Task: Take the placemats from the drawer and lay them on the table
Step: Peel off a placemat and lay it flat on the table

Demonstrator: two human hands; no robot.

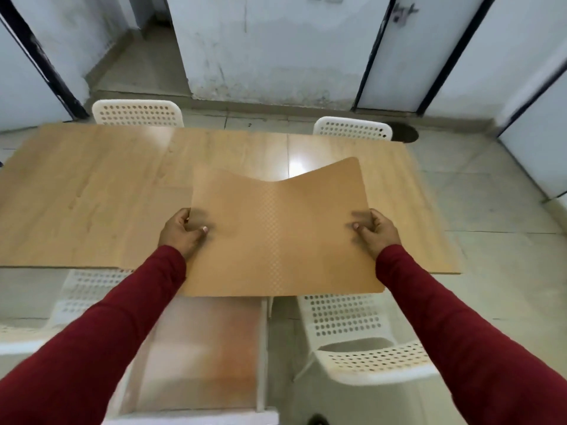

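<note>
Head view, one tan placemat point(276, 228) held flat-ish over the near edge of the wooden desk point(92, 191), its near edge overhanging toward the person. Left hand point(182, 231) pinches the mat's 9 o'clock edge, thumb on top, fingers curled underneath; right hand point(376, 230) does the same at the 3 o'clock edge. Both hands closed on the mat, both in dark red sleeves. Mat sags along its middle, so the far edge dips at 12 o'clock while the two far corners stand higher; a faint checkered texture shows down the centre. Whether the mat touches the desk: cannot tell. Open drawer point(202, 357) lies below the mat at 6 o'clock, its contents blurred. White perforated chairs: two at the desk's far side, at 11 o'clock point(138, 113) and 1 o'clock point(352, 128); one near, at 5 o'clock point(359, 338); another at 8 o'clock point(82, 296).
</note>
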